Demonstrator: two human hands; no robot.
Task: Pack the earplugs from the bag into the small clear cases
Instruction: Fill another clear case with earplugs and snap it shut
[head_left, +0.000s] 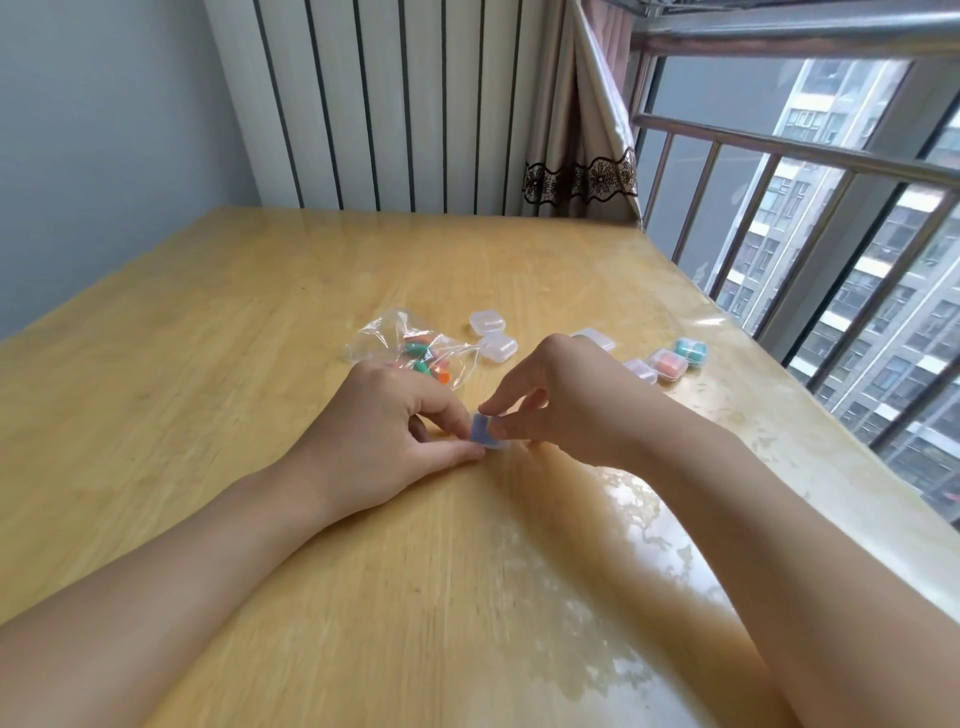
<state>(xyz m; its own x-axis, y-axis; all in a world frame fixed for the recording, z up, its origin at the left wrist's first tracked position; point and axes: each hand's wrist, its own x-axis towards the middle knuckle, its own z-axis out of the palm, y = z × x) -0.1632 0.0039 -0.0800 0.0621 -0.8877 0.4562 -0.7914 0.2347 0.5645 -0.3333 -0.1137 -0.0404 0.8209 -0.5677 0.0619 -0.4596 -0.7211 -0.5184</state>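
A small clear case (485, 430) is held low over the wooden counter (260, 322), between the two hands. It is seen as a pale, bluish, see-through box with its lid raised; whether an earplug lies inside cannot be told. The left hand (387, 423) is clamped on the case, its thumb and curled fingers pinching the left side. The right hand (563, 402) is also pinched on it, with the forefinger on the top edge of the lid and the thumb on the right side.

Just behind the left hand, a crumpled clear bag (400, 345) is lying on the counter. Green and orange earplugs (423, 358) are seen through the plastic, partly hidden by the knuckles. Beyond the held case, two closed white-clear cases (493, 335) are set side by side, just right of the bag. Another clear case (595, 338) is partly hidden behind the right hand. To the right of the held case, near the counter's window edge, three more cases are lined up: a clear one (641, 370), one with an orange filling (669, 364) and one with a teal filling (691, 351).

Wide bare wood is left on the near side and far to the left of the held case. The counter's right edge runs beside a railed window (779, 249), and its far edge meets a white ribbed radiator (395, 104) and a curtain (582, 156).
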